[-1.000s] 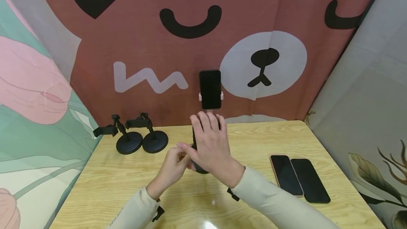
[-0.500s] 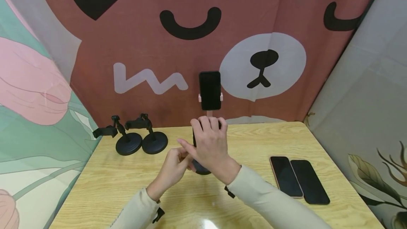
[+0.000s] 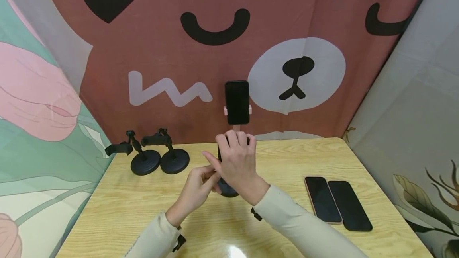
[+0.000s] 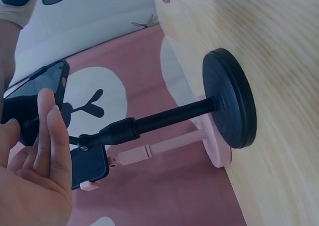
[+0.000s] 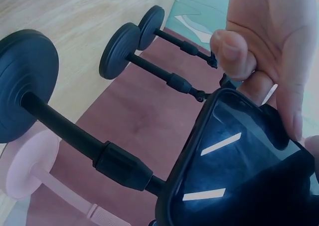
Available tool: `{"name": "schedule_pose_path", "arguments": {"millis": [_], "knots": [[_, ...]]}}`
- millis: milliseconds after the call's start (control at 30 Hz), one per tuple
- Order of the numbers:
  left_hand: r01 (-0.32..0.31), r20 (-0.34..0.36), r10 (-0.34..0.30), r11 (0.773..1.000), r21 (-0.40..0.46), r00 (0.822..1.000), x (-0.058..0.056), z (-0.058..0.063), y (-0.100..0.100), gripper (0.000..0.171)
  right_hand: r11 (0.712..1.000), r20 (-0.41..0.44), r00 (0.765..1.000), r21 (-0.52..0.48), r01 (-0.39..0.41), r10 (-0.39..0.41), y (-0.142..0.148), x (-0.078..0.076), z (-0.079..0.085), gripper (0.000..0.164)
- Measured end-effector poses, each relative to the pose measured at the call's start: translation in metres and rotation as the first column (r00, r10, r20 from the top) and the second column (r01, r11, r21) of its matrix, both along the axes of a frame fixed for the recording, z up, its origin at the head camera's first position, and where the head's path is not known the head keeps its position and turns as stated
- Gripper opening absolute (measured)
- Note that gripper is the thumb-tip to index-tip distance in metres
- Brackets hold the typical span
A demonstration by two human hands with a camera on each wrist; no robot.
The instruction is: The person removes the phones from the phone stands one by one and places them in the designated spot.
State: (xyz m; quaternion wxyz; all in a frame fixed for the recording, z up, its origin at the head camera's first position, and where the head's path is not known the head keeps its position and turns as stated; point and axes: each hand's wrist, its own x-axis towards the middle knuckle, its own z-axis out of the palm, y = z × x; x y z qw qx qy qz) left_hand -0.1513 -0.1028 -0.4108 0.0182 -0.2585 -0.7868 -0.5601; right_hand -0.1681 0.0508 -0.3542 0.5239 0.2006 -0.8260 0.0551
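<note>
A black phone stand, its round base (image 3: 228, 191) on the table, rises between the hands. At its top sits a dark smartphone (image 5: 224, 166), seen close in the right wrist view and mostly covered by the right hand in the head view. My right hand (image 3: 236, 160) lies over the phone with its fingers bent over the upper edge and the thumb sticking out left. From the lower left, my left hand (image 3: 195, 190) pinches the stand's clamp at the phone's side. The clamp itself is largely hidden by fingers. The stand's stem (image 4: 172, 117) shows fully in the left wrist view.
Right behind stands a pink phone stand (image 4: 177, 142) holding another phone (image 3: 237, 102). Two more black stands (image 3: 145, 162) are at the back left of the table (image 3: 136, 214). Two dark phones (image 3: 323, 199) lie side by side on the right. A printed curtain hangs behind.
The right hand has drawn slightly back and down over the phone, and more of the stand's base shows. The left hand stays nearly in place.
</note>
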Motion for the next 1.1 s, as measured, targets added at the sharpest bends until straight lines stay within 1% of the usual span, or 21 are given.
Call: {"name": "schedule_pose_path", "arguments": {"millis": [200, 267, 467, 567, 700, 867, 967, 1033, 1100], "knots": [[-0.072, -0.08, 0.069, 0.997, -0.037, 0.994, 0.0013, -0.0037, 0.002, 0.023, 1.0, 0.035, 0.999, -0.015, -0.018, 0.018, -0.0015, 0.0017, 0.0005, 0.047], [-0.085, -0.092, 0.082, 0.996, -0.034, 0.992, 0.0019, -0.0047, 0.0029, 0.023, 1.0, 0.05, 0.998, -0.022, -0.021, 0.022, -0.0021, 0.0024, 0.0012, 0.045], [-0.074, -0.116, 0.074, 0.997, 0.006, 0.991, 0.0027, -0.0067, 0.0037, 0.022, 0.999, 0.082, 0.996, -0.032, -0.022, 0.024, -0.0025, 0.0041, 0.0029, 0.041], [-0.07, -0.128, 0.071, 0.997, 0.012, 0.989, 0.003, -0.0069, 0.0029, 0.023, 1.0, 0.086, 0.996, -0.021, -0.016, 0.018, -0.0026, 0.0047, 0.0033, 0.039], [-0.084, -0.148, 0.083, 0.996, 0.004, 0.986, 0.0028, -0.0055, 0.002, 0.024, 1.0, 0.084, 0.996, -0.004, -0.011, 0.011, -0.0024, 0.0048, 0.0043, 0.039], [-0.091, -0.141, 0.089, 0.996, -0.005, 0.986, 0.002, -0.0027, 0.0017, 0.023, 1.0, 0.078, 0.997, -0.007, -0.017, 0.018, -0.0018, 0.0047, 0.0051, 0.04], [-0.108, -0.142, 0.104, 0.994, -0.018, 0.984, 0.0026, -0.0005, 0.0019, 0.022, 1.0, 0.075, 0.997, -0.009, -0.023, 0.024, -0.0015, 0.0047, 0.0053, 0.039], [-0.124, -0.156, 0.118, 0.992, -0.03, 0.981, 0.0033, 0.0012, 0.0021, 0.022, 1.0, 0.072, 0.997, -0.008, -0.022, 0.023, -0.0014, 0.0045, 0.0053, 0.037], [-0.143, -0.195, 0.131, 0.988, -0.051, 0.972, 0.0039, 0.0028, 0.0023, 0.022, 1.0, 0.068, 0.997, -0.009, -0.02, 0.021, -0.0012, 0.0044, 0.0056, 0.036]]}}
